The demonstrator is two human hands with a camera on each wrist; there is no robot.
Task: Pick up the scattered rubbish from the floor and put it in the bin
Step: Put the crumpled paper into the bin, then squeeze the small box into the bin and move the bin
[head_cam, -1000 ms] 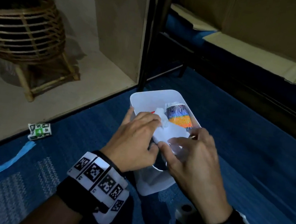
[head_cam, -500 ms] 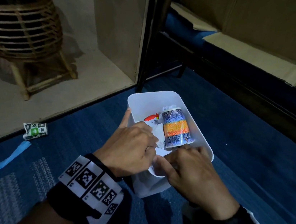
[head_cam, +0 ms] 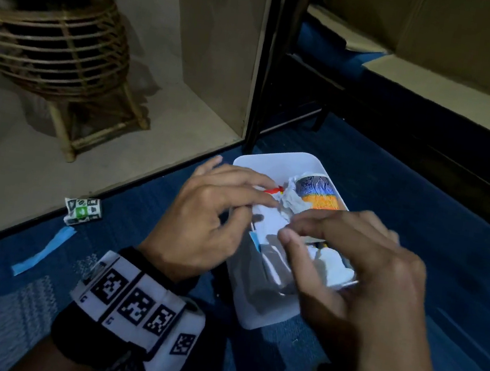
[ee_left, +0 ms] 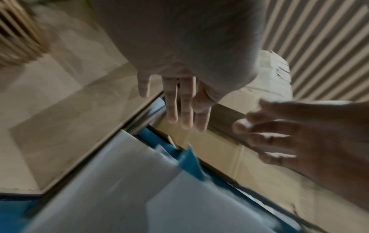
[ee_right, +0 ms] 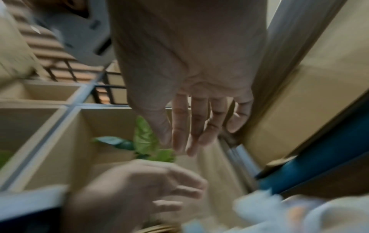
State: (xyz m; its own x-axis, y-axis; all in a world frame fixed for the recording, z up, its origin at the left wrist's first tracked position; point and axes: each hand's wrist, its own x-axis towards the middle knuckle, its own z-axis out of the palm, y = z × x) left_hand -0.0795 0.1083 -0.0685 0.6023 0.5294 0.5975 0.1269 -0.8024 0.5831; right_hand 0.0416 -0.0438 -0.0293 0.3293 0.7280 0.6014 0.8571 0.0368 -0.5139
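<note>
1. both hands, left hand [head_cam: 203,211] and right hand [head_cam: 361,263], hover over the bin [head_cam: 271,164], fingers apart, empty, likely just released.
2. a wrapper [head_cam: 83,210] and blue strip [head_cam: 42,249] lie at nine o'clock of the bin on the floor.

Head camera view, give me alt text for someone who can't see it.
Two open hands, left hand and right hand, hover over a white bin holding crumpled paper and a patterned cup. A green wrapper and blue strip lie on the blue carpet.
</note>
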